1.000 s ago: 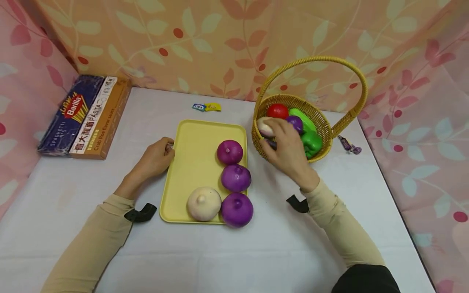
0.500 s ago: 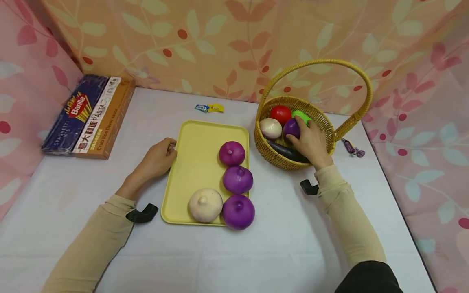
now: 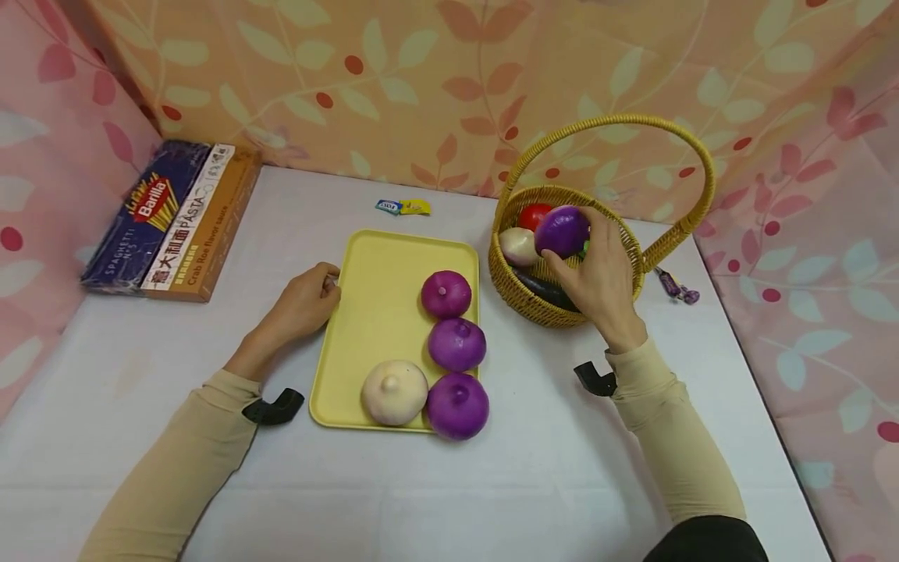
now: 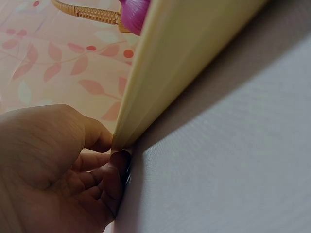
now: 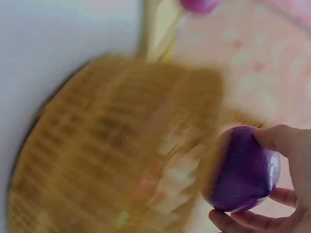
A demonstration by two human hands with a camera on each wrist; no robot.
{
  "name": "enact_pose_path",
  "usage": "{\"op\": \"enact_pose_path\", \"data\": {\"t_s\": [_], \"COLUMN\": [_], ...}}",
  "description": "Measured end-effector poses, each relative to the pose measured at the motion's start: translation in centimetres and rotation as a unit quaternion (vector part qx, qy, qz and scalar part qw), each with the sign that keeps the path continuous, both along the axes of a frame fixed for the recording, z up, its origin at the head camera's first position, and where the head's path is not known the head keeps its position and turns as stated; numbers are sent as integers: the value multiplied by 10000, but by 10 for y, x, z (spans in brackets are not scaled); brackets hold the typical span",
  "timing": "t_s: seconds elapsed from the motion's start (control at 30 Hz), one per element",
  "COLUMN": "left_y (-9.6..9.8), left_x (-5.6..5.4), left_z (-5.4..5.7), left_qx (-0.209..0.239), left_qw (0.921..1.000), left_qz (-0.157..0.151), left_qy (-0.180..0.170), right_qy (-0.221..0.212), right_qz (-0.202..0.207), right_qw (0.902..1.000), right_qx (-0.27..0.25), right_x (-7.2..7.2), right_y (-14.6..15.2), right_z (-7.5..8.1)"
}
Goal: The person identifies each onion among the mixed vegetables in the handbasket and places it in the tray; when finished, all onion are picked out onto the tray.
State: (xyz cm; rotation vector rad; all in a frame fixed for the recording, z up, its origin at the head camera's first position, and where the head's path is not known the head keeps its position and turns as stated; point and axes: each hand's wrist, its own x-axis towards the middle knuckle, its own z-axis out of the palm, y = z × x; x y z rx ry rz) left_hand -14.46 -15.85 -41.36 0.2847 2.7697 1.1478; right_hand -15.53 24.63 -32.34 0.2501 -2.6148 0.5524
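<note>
My right hand [image 3: 605,273] grips a purple onion [image 3: 559,232] over the wicker basket [image 3: 515,295]. In the right wrist view, thumb and fingers hold the onion [image 5: 243,170] from opposite sides. Inside the basket lie a white onion [image 3: 518,247], a red tomato-like vegetable [image 3: 534,215] and a dark eggplant [image 3: 546,289]; green things are mostly hidden by the hand. My left hand [image 3: 300,303] pinches the left edge of the yellow tray [image 3: 372,304], thumb at the rim in the left wrist view. The tray bears a white onion [image 3: 395,393] and three purple onions [image 3: 456,345] along its right side.
Boxes of spaghetti [image 3: 151,204] and crab roe sauce pasta [image 3: 218,226] lie at the back left. Small candies [image 3: 403,207] lie behind the tray, and purple-wrapped ones [image 3: 676,286] right of the basket. The basket's tall handle [image 3: 625,121] arches above it.
My right hand moved from the white onion in the basket to the purple onion, took hold of it and raised it. My left hand stays at the tray's edge.
</note>
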Motion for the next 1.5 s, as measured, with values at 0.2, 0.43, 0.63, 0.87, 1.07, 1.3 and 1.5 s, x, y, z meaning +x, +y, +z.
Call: {"op": "enact_pose_path", "data": {"t_s": [0.2, 0.43, 0.63, 0.87, 1.07, 1.3, 1.5], "left_y": [0, 0, 0, 0, 0, 0, 0], "left_x": [-1, -1, 0, 0, -1, -1, 0], "left_z": [2, 1, 0, 1, 0, 0, 1], "left_qx": [-45, -78, -73, -55, -51, -59, -57], "left_qw": [10000, 10000, 10000, 10000, 10000, 10000, 9999], "left_qz": [-2, 19, 3, 21, -5, -16, -64], "left_qy": [-36, -42, -48, -5, -7, 29, 58], "right_qy": [312, -134, -540, -661, -607, -687, -668], "right_qz": [1630, 2997, 3337, 3513, 3520, 3419, 3359], "right_qw": [9861, 9525, 9372, 9263, 9197, 9184, 9166], "right_qx": [-45, 522, 857, 1192, 1628, 1872, 2061], "right_x": [37, 63, 67, 66, 67, 67, 68], "right_y": [-51, -104, -124, -132, -134, -136, -137], "right_z": [14, 1, -13, -24, -31, -36, -40]}}
